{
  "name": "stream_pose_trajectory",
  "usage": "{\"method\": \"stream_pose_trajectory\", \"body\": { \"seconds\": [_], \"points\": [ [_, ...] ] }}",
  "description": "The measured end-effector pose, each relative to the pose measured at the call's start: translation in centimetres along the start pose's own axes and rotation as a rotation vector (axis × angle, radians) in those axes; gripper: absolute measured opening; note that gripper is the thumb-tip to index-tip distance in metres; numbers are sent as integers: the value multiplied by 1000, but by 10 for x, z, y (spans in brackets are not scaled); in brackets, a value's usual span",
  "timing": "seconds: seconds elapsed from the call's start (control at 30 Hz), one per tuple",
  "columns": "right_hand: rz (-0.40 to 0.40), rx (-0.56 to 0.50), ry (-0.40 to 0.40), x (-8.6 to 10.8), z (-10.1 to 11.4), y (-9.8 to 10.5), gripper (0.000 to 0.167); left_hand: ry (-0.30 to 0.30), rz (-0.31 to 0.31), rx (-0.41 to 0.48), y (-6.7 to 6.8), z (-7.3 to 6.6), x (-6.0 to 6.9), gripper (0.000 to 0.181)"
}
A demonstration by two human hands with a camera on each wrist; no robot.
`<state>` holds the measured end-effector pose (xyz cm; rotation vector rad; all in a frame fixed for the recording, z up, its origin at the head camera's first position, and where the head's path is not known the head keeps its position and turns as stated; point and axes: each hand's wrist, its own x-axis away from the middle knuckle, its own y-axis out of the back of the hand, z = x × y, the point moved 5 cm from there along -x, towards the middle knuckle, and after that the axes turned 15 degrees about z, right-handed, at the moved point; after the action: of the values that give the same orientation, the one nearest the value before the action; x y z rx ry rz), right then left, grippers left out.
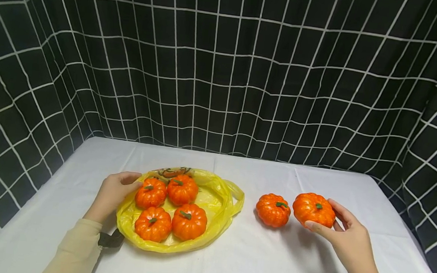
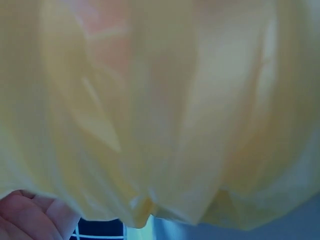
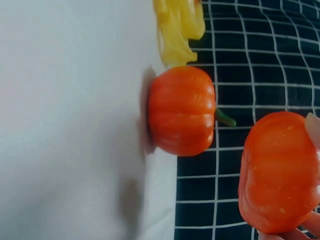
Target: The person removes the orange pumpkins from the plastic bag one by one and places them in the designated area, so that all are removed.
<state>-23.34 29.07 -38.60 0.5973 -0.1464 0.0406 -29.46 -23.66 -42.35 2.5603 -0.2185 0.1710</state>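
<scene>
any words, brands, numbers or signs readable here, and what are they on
Nothing can be read in any view.
Bag: dark marks by its far rim, too blurred to read or to tell whether they are letters.
Pumpkins: no text seen.
Table and backdrop: no text seen.

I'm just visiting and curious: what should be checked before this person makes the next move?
1. Right hand has hold of the lifted pumpkin: ok, fingers and thumb are on its sides.
2. It is clear of the white tabletop: ok, the right wrist view shows a gap.
3. Yellow bag is open: ok, four pumpkins show inside.
4. Left hand grips the bag firmly: cannot tell, it is at the rim.
5. No loose pumpkin outside: not ok, one sits on the tabletop.
</scene>
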Motion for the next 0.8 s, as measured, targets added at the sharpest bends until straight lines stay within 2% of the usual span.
{"method": "stream_pose_trajectory", "body": {
  "seconds": [0.47, 0.8],
  "points": [
    [15, 8, -50, -14, -20, 10, 93, -7, 0, 5, 0, 1, 0, 43],
    [56, -44, -85, -24, -37, 12, 94, 3, 3, 14, -1, 1, 0, 44]
  ]
}}
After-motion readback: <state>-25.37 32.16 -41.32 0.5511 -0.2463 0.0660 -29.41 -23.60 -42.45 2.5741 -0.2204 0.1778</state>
